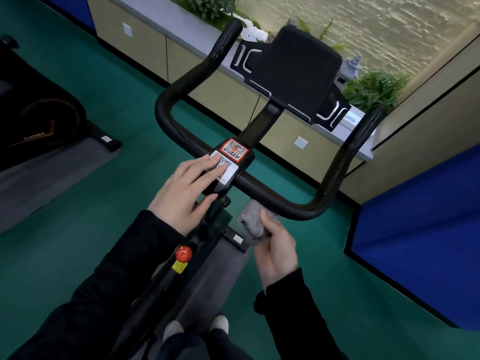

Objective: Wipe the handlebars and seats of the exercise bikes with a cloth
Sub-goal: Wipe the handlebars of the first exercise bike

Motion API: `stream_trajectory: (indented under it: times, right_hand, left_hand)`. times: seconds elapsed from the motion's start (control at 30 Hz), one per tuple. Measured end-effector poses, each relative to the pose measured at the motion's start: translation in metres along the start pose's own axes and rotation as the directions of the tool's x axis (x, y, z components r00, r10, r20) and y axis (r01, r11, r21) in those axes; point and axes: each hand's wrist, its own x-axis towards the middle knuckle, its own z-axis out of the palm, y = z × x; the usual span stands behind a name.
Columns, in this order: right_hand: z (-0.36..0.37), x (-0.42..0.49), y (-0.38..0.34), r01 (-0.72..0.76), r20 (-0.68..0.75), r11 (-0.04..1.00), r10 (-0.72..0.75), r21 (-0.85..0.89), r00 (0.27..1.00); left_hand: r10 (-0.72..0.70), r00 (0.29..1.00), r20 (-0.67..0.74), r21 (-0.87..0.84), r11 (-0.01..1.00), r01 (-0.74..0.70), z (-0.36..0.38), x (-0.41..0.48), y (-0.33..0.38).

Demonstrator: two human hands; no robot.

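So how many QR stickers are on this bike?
2: a red sticker at the handlebar centre, and a white sticker just nearer, partly under the left hand. More may be hidden.

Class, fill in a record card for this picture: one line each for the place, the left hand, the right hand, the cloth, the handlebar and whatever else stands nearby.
place: room with green floor, exercise bike seen from above
left hand: fingers straight, resting on the QR stickers at the centre of the handlebar
right hand: grips the cloth
cloth: grey, bunched, just under the handlebar; contact unclear
handlebar: black, ends curving upward
nearby: red knob below the handlebar; second bike at left
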Motion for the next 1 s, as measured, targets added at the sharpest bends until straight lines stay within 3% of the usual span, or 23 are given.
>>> stream_trajectory:
  times: [0.2,0.4,0.6,0.77,0.87,1.0]
  right_hand:
    - [0.036,0.007,0.016,-0.030,0.012,0.998,0.030,-0.059,0.999]
    - [0.004,-0.008,-0.002,-0.071,-0.019,0.996,0.070,-0.047,0.997]
    - [-0.024,-0.020,-0.012,0.093,-0.157,0.994,-0.100,-0.052,0.982]
    - [-0.040,-0.016,-0.013,0.225,-0.143,0.973,-0.231,-0.056,0.962]
    - [-0.050,-0.013,-0.022,0.444,-0.170,0.857,-0.494,-0.261,0.853]
    - [-0.053,-0.009,-0.025,0.543,-0.122,0.516,-0.790,-0.663,0.601]
  left_hand:
    - [-0.004,1.000,0.001,0.016,1.000,0.004,0.001,0.000,0.000]
    - [0.013,1.000,-0.005,0.058,0.998,-0.012,-0.001,0.002,0.002]
    - [0.051,0.982,-0.184,0.114,0.993,-0.031,0.003,0.012,0.019]
    - [0.164,0.961,-0.222,0.091,0.985,-0.147,0.013,0.028,0.038]
    - [0.185,0.971,-0.152,0.076,0.982,-0.176,0.024,0.037,0.046]
    - [0.159,0.984,-0.079,0.062,0.986,-0.155,0.033,0.042,0.046]
